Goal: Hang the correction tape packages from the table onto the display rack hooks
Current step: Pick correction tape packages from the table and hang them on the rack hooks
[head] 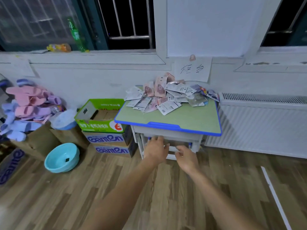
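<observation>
Both forearms reach forward, left hand (155,149) and right hand (186,157) loose-fingered and empty below the table (167,119) edge, while the correction tape packages (166,97) lie heaped above and beyond them; the pick-up step apparently awaits, no rack visible.

Two bare forearms reach forward from the bottom of the view, close together and side by side. The left hand (156,150) is held palm down with its fingers extended forward. The right hand (186,156), just beside it and slightly lower, shows its back, with fingers that seem loosely bent. Neither hand appears to hold anything.
</observation>
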